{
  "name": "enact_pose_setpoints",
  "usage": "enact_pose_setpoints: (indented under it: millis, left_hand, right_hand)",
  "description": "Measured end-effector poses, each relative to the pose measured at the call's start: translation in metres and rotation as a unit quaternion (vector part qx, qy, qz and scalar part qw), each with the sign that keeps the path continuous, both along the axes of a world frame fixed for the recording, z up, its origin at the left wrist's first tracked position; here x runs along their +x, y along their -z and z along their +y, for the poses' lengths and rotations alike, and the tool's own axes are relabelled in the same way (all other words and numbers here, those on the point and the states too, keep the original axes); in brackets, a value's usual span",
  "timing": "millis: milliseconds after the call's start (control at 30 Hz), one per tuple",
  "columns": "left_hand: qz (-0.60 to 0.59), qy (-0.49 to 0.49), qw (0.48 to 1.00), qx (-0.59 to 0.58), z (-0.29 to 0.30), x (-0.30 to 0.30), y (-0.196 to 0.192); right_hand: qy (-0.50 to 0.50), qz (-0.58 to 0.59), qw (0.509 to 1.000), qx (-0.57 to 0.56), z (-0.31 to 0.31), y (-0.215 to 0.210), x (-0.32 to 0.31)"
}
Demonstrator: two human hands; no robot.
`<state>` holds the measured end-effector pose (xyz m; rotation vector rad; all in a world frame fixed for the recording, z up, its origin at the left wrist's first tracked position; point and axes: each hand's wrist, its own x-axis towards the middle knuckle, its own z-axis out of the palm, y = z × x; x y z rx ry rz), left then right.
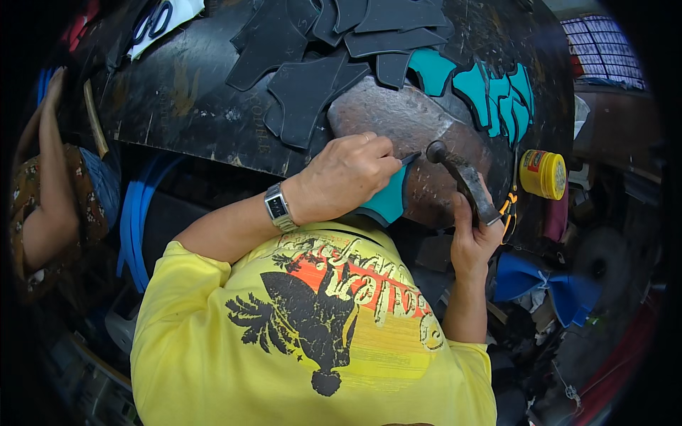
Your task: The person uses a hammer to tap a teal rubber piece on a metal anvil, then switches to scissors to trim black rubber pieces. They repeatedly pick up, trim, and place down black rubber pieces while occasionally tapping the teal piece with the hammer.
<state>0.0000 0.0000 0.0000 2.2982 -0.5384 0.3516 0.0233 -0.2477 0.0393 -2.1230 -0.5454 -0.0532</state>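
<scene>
My left hand is closed, its fingers pinching the dark edge of a teal piece with black edging. That piece lies at the near side of a worn brown slab, partly hidden under my hand. My right hand is closed round a hammer with a rounded, dark metal head. The hammer is over the slab, just right of my left fingertips. Several more teal pieces with black edges lie beyond the slab to the right. Flat dark grey cut pieces overlap in a pile at the far side.
A yellow jar stands right of the slab, near an orange-handled tool. Dark-handled scissors lie on white material at the far left of the black table. Another person's arm shows at the left. Blue sheet material is at the lower right.
</scene>
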Motion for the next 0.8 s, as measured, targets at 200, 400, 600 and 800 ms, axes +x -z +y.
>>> enact_pose_setpoints:
  millis: [200, 400, 600, 800]
  left_hand:
    - [-0.003, -0.003, 1.0, -0.001, 0.007, 0.004, 0.001]
    - [0.012, -0.009, 1.0, -0.016, 0.001, 0.0, 0.0]
    - [0.017, -0.043, 0.998, -0.042, 0.002, -0.01, -0.004]
    - [0.025, -0.046, 0.997, -0.053, 0.01, -0.019, -0.006]
  right_hand:
    - [0.001, 0.043, 0.996, -0.077, 0.017, 0.006, 0.006]
    - [0.004, 0.018, 1.0, 0.014, 0.009, 0.0, 0.0]
    - [-0.018, 0.012, 0.994, -0.105, 0.015, 0.0, 0.002]
    - [-0.008, 0.045, 0.995, -0.09, 0.013, 0.0, 0.001]
